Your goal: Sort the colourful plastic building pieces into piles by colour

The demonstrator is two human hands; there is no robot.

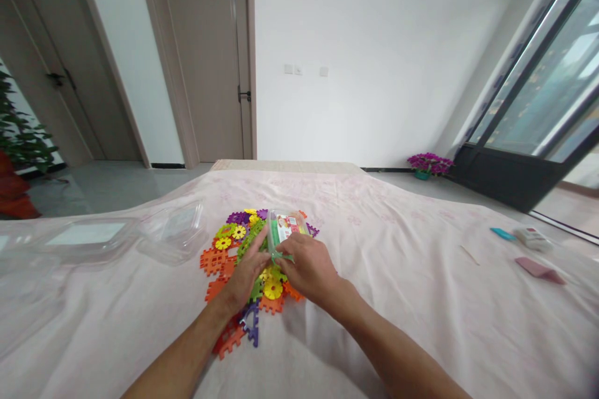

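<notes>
A small clear plastic box point(272, 224) with a printed white-and-red label sits on a spread of colourful plastic building pieces, and green shows inside it. My left hand point(248, 271) holds the box's near left corner, its fingers along that side. My right hand point(306, 262) curls over the near edge, thumb and fingers closed there beside a bit of green. Around and under the box lie orange notched pieces point(214, 260), yellow flower-shaped discs point(272, 288), purple pieces point(238, 217) and a dark blue piece point(253, 324). My hands cover some of them.
Several clear plastic containers point(180, 234) stand on the left of the pale pink cloth point(384, 249). At the right lie a blue item point(502, 234), a white object point(532, 239), a pink piece point(540, 270) and a thin stick point(470, 255).
</notes>
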